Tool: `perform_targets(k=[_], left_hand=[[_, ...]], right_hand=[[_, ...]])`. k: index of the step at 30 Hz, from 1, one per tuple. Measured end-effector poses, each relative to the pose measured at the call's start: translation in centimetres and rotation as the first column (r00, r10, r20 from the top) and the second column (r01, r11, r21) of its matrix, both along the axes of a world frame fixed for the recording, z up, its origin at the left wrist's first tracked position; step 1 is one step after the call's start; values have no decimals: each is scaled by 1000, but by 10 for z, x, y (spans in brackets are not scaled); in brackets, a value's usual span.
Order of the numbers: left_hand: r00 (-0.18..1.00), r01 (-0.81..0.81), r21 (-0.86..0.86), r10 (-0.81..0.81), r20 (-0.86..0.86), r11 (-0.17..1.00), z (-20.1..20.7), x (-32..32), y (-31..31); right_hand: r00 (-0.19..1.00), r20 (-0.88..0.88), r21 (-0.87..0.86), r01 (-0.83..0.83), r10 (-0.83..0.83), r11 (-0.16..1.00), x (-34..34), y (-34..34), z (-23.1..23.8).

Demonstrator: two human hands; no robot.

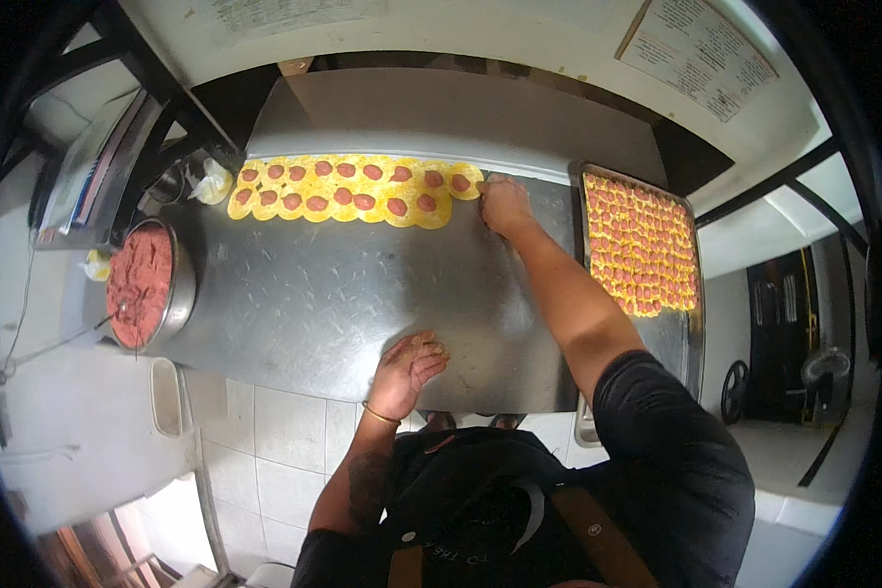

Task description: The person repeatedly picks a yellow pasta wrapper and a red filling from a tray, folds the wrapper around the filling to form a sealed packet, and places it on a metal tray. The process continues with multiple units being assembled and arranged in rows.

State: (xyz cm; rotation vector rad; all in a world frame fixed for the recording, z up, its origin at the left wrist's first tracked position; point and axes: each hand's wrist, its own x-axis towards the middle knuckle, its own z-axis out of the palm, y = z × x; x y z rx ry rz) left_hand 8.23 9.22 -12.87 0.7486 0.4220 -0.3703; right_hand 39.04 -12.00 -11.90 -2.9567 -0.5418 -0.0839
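Two overlapping rows of round yellow dough wrappers [402,211] lie along the far side of the steel table, each with a dab of pink minced meat near its middle. My right hand [506,206] reaches to the right end of these rows. Its fingers are curled together at the edge of the last wrapper in the far row [467,181]; the fingertips are partly hidden. My left hand [410,372] is held over the near edge of the table, fingers stretched out and holding nothing.
A steel bowl of pink minced meat [142,279] with a metal utensil stands at the table's left end. On the right, a metal tray [694,220] holds many filled yellow pieces in rows. A plastic bag [211,182] lies at the far left corner; a low wall [441,108] backs the table.
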Motion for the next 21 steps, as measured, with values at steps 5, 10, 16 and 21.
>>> perform_targets(k=[5,10,16,21], left_hand=[[1000,-18,-70,18,0,997,-13,5,17],[981,189,-47,-191,-19,981,-26,33,-7],[971,240,-152,-237,43,959,-31,58,-33],[950,298,-155,-275,150,942,10,52,-38]], right_hand=[[973,-47,-372,-228,227,900,-43,24,1],[977,-61,-505,-205,202,838,-138,22,-6],[990,82,-130,-100,111,986,-240,32,22],[987,-39,112,-152,157,982,-280,9,67]])
